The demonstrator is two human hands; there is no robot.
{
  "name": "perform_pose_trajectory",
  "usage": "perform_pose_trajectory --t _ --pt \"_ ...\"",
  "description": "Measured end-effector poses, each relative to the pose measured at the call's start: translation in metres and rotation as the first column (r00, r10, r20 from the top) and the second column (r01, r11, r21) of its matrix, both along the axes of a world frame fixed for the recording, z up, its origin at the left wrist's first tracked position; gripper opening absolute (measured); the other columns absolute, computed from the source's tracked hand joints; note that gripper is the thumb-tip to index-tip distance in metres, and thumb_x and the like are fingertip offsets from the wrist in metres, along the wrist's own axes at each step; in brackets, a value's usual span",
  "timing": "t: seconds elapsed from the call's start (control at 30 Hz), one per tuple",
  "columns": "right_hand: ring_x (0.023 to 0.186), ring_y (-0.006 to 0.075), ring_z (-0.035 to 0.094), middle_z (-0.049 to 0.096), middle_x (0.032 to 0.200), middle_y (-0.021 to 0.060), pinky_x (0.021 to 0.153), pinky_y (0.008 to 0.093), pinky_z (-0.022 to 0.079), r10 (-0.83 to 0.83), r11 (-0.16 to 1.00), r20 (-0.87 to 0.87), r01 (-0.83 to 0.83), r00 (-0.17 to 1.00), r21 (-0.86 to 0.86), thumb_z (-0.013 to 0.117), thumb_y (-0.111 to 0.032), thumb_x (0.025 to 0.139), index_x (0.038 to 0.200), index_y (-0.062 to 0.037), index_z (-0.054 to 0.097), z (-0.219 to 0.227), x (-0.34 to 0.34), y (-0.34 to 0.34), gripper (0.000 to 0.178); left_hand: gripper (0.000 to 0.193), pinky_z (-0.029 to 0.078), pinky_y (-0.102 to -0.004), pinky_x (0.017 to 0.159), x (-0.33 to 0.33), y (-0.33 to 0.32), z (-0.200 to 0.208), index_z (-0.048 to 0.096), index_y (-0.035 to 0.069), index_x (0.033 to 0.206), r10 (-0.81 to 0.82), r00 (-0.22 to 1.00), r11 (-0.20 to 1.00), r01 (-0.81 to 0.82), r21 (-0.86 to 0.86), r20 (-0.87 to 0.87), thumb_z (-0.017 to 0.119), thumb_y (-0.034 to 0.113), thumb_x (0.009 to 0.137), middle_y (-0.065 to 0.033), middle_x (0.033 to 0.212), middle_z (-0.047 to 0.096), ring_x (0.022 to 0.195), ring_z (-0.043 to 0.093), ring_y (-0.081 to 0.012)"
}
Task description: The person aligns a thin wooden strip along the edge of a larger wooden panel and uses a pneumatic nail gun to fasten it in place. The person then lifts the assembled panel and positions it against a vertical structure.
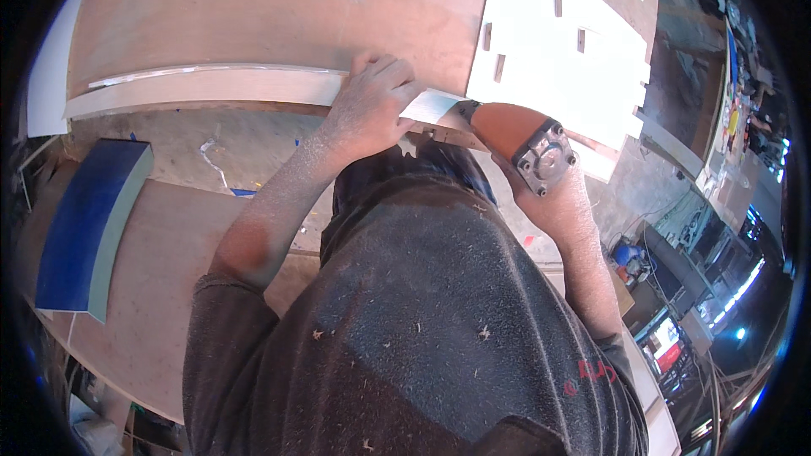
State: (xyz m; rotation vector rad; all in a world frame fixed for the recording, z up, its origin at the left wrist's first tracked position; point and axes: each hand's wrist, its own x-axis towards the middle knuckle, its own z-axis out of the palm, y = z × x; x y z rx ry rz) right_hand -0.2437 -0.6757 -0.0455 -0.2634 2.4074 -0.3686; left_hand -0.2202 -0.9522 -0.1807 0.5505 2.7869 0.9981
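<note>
A long pale wooden strip [228, 87] runs along the near edge of the worktop [279, 0]. My left hand [376, 104] is closed over the strip, its fingers curled across the far side. My right hand [553, 203] grips an orange pneumatic nail gun [511, 128] with a grey metal cap. The gun's nose points left and meets the right end of the strip, just right of my left hand. The gun's body hides most of my right fingers. Fine dust covers both forearms.
A white panel [583, 67] with several small slots lies at the right on the worktop. To the left, a curved blue piece [89, 224] with a pale green edge rests on a lower board [177, 262]. Cluttered tools and scraps line the far right.
</note>
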Motion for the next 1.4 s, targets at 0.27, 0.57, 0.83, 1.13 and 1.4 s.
perform_pose_trajectory --t 0.27,0.57,0.83,1.13,1.4 --pt "0.107 0.0336 0.079 0.08 0.109 0.0172 0.093 0.0421 0.064 -0.04 0.989 -0.033 0.035 0.999 -0.141 0.077 -0.011 0.09 0.119 -0.0045 0.075 -0.009 -0.002 0.01 0.03 0.077 0.031 -0.0539 0.121 0.018 -0.057 0.027 0.071 0.015 0.144 0.193 0.974 0.949 -0.216 -0.228 -0.121 0.096 0.032 0.074 -0.0073 0.153 0.057 0.135 0.058 -0.0267" --pt "0.101 0.034 0.081 0.081 0.106 0.0177 0.087 0.0417 0.064 -0.013 0.978 0.03 0.019 0.999 -0.209 0.079 -0.013 0.092 0.123 -0.0044 0.075 -0.019 0.003 0.023 0.032 0.054 0.039 -0.0478 0.109 0.023 -0.093 0.009 0.076 0.012 0.12 0.068 0.991 0.973 -0.092 -0.212 -0.116 0.092 0.019 0.069 -0.0056 0.121 0.067 0.12 0.064 -0.0277" --pt "0.102 0.0366 0.079 0.08 0.106 0.0191 0.087 0.042 0.063 -0.121 0.974 -0.012 0.117 0.993 -0.193 0.082 -0.011 0.089 0.122 -0.0028 0.075 -0.016 0.018 0.011 0.034 0.054 0.048 -0.0468 0.098 0.023 -0.107 -0.005 0.076 0.008 0.119 0.088 0.971 0.989 -0.112 -0.101 -0.223 0.093 0.023 0.07 -0.0076 0.114 0.067 0.111 0.066 -0.0301" --pt "0.09 0.0238 0.079 0.08 0.096 0.0124 0.078 0.0385 0.063 -0.54 0.817 -0.017 0.52 0.841 -0.249 0.08 -0.021 0.099 0.129 -0.0014 0.071 0.003 0.038 -0.035 0.036 0.051 0.052 -0.0455 0.084 0.011 -0.105 0.0 0.072 0.006 0.114 0.057 0.986 0.997 -0.049 0.056 -0.157 0.096 0.023 0.072 -0.0103 0.108 0.064 0.1 0.064 -0.0328" --pt "0.085 0.0201 0.079 0.079 0.098 0.0115 0.073 0.0366 0.063 -0.626 0.774 -0.039 0.614 0.779 -0.153 0.082 -0.02 0.098 0.128 -0.0014 0.072 0.015 0.042 -0.069 0.037 0.05 0.051 -0.0458 0.082 0.009 -0.11 -0.004 0.072 0.006 0.113 0.035 0.991 0.997 -0.026 0.07 -0.125 0.095 0.024 0.073 -0.0087 0.106 0.062 0.098 0.063 -0.0316"
